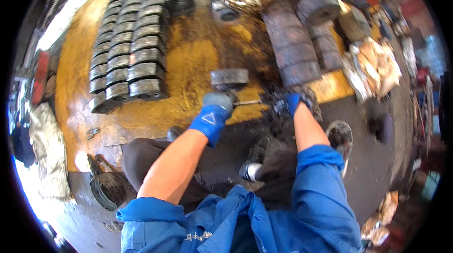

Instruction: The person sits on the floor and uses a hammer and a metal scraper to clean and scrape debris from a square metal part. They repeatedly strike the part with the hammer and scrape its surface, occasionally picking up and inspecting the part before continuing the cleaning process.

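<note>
My left hand (218,105), in a blue glove with a grey palm, is closed around the end of a thin light rod (247,102). The rod points right, toward a dark, shaggy clump (278,104) at the table's near edge. My right hand (293,103), also in a blue glove, reaches into that clump, which hides its fingers. Just beyond my left hand, a single dark metal ring or disc (229,78) lies on its own on the stained yellow tabletop (188,64).
Long rows of dark metal rings (133,40) stand at the left. Thicker, rusty cylinders (291,45) are stacked at the right, beside crumpled plastic bags (373,66). Pliers (92,133) lie near the left edge. A round black container (107,190) sits at lower left.
</note>
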A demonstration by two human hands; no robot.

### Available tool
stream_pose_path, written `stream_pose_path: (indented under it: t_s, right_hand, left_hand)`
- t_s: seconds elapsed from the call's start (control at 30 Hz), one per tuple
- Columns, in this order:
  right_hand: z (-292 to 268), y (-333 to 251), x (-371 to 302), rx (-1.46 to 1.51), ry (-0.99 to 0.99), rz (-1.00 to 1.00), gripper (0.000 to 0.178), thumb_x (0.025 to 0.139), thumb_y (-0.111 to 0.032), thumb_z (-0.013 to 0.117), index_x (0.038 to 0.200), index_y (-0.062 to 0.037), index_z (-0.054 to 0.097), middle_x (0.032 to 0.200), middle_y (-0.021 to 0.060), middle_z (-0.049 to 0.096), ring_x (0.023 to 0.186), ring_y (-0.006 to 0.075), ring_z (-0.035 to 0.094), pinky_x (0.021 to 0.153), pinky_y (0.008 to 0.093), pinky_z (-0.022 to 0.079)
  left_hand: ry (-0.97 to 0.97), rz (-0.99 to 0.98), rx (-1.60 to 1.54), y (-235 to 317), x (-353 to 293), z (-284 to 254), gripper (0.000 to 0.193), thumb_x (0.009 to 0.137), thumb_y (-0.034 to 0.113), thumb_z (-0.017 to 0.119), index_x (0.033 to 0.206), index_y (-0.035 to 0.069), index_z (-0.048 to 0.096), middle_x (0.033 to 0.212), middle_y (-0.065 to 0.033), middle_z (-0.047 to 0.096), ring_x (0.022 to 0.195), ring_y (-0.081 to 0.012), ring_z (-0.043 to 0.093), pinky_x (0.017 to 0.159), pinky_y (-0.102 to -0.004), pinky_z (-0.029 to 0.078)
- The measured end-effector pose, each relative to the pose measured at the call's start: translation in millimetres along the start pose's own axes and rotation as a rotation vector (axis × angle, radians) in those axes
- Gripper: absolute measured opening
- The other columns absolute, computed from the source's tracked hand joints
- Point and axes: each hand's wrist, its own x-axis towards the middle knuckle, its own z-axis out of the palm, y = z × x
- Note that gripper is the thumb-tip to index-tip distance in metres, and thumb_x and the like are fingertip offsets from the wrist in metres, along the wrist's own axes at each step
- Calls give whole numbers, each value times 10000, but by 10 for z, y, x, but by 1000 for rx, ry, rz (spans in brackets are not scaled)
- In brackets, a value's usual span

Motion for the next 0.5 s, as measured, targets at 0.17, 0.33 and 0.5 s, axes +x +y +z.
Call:
stream_pose_path:
  t_s: [0.17, 0.33, 0.5]
  right_hand:
    - [404, 303, 126, 583, 201, 43, 391, 998, -387, 410, 1198, -123, 617, 1075, 98, 682, 731, 234, 621, 579, 327, 519]
    - [-119, 657, 703, 757, 85, -105, 366, 994, -349, 398, 1170, -113, 616, 1076, 94, 675, 856, 253, 644, 682, 367, 538]
    - [-258, 860, 809, 783, 163, -207, 339, 982, -321, 404, 1135, -113, 625, 1057, 83, 673, 871, 249, 632, 738, 377, 524]
  left_hand:
    - [81, 13, -2, -109, -74, 93, 165, 856, 225, 520, 930, 174, 659, 767, -103, 682, 705, -309, 671, 591, -458, 515]
    - [84, 52, -27, -64, -7, -1, 174, 865, 244, 520, 943, 177, 660, 752, -99, 671, 726, -312, 667, 634, -450, 515]
    - [22, 23, 0, -54, -31, -83, 194, 886, 249, 498, 967, 168, 655, 759, -98, 674, 729, -307, 670, 638, -449, 512]
